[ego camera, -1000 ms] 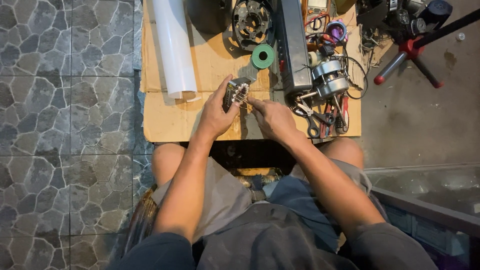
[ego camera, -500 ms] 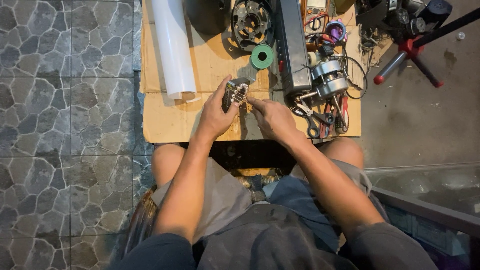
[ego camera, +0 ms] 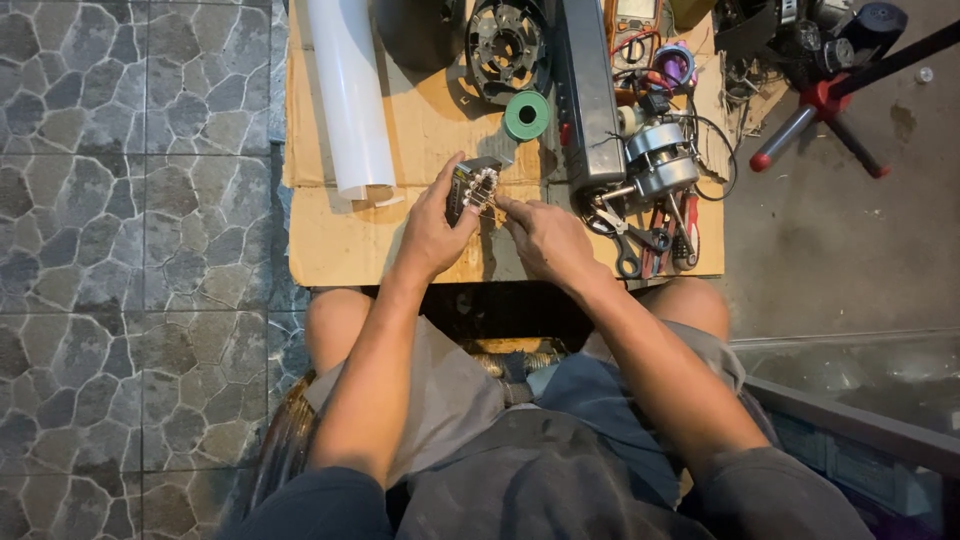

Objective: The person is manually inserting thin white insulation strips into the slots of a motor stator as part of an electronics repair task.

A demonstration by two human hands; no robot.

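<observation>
My left hand [ego camera: 432, 232] grips a small dark motor part with metal windings [ego camera: 472, 186], holding it above a sheet of cardboard [ego camera: 330, 240] on the floor. My right hand [ego camera: 545, 238] is beside it, fingertips pinched at the part's right side, touching its wires. Whether anything thin is held in those fingers cannot be made out. Both forearms reach forward from my lap; my knees are just below the cardboard's near edge.
A white tube [ego camera: 348, 95] lies at the left of the cardboard. A green tape roll [ego camera: 527, 115], round stator [ego camera: 505, 45], long dark casing [ego camera: 585, 95], silver motor [ego camera: 655, 160], scissors and pliers [ego camera: 650, 235], a meter [ego camera: 635, 18]. A red and black tripod [ego camera: 820, 100] stands right.
Both hands stay on the motor part with only slight finger shifts; nothing else has moved.
</observation>
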